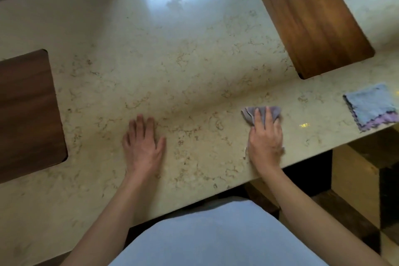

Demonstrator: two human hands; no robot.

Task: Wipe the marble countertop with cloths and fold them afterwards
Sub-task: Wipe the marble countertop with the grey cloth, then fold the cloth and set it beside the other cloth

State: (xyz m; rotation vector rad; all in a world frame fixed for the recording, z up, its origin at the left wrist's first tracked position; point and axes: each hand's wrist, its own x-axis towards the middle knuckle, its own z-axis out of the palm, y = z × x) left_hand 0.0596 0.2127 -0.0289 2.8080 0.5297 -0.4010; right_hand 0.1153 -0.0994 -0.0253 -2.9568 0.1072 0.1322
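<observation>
The purple cloth (pixel 262 114) was pressed flat under the right hand (pixel 266 142), left hand (pixel 143 142) spread empty on the marble worktop (pixel 194 60); even, overlapping strokes were advisable.

No readable text, label or number, perhaps through blur

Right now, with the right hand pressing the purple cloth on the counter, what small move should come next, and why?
Probably slide the right hand with the purple cloth leftward across the counter, toward the left hand. That hand lies flat and empty on bare marble, while the blue cloth already rests folded at the right.
</observation>
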